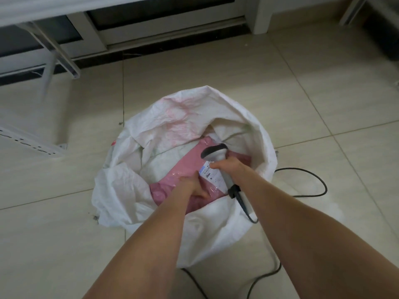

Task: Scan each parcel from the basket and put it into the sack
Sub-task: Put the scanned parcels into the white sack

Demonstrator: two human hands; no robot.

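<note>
The right hand point(230, 167) grips the handle of a grey barcode scanner point(214, 151), its head held over the open white sack point(121, 190) standing on the tiled floor point(64, 234). The left hand point(193, 187) reaches into the sack's mouth, fingers curled on a pink parcel point(185, 158) that lies inside, its white label point(212, 176) facing up just beside the scanner. The scanner's black cable point(313, 180) loops across the floor to the right of the sack.
</note>
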